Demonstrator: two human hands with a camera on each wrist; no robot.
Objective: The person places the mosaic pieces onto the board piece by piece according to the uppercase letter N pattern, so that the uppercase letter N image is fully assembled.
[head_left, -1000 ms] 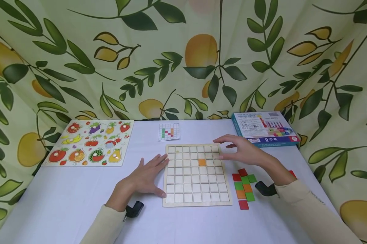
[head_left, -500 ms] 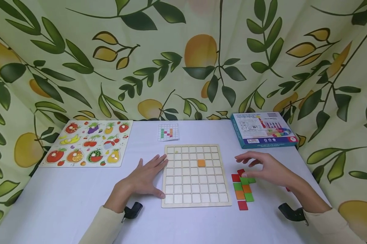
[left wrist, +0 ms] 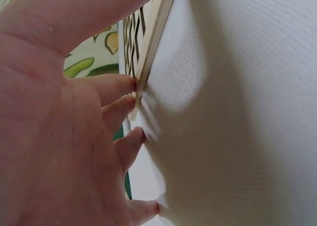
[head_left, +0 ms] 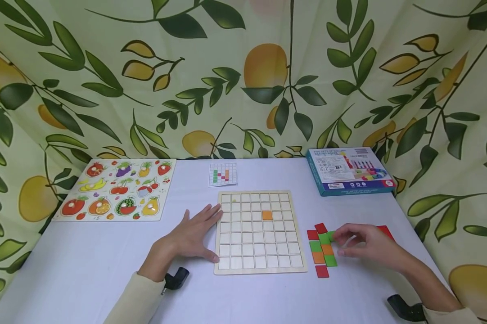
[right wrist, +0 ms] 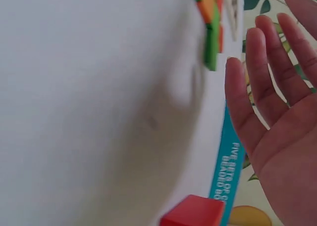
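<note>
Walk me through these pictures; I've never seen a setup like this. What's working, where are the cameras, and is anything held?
There's no machine: a person's bare left hand and right hand are at work. The wide view comes from a camera worn on the head, the close views from one on each wrist. On the white-covered table lie a gridded board with one orange tile in it, loose tiles in red, green and orange, a pattern card, a fruit puzzle and a box. The left hand touches the gridded board's left edge; the right hand is beside the loose tiles. Neither visibly holds anything.

The left hand [left wrist: 64, 137] seemingly touches the wooden board [left wrist: 150, 40].
</note>
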